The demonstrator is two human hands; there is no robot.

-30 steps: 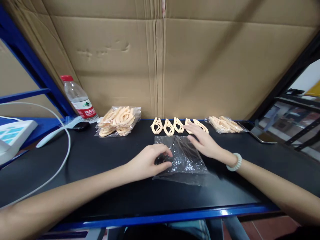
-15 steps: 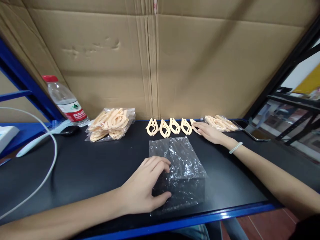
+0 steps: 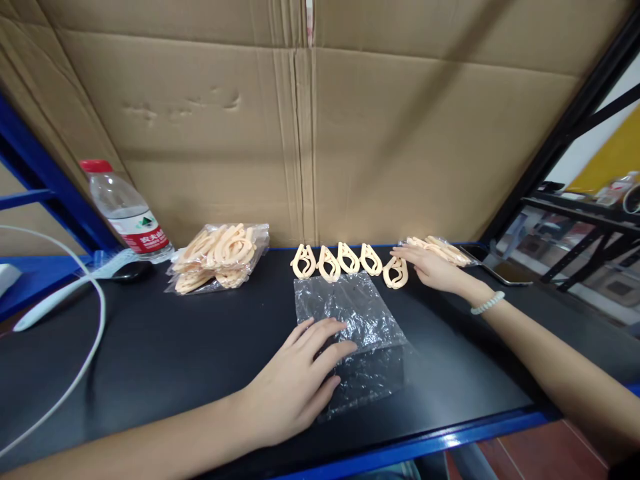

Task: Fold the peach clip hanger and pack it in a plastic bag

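Note:
My left hand lies flat with fingers spread on the near left part of a clear plastic bag that rests on the black table. Behind the bag stands a row of several peach plastic clips. My right hand rests flat, fingers out, just right of the rightmost clip, its fingertips touching it. A small bag of peach clips lies behind that hand. A bead bracelet is on my right wrist.
A fuller bag of clips lies at the back left, beside a water bottle with a red cap. A white cable loops over the left side. Cardboard walls the back. A phone lies at the right.
My right hand left the plastic bag, reached to the end of the clip row and drew the rightmost clip slightly nearer. My left hand slid toward me along the bag and flattened.

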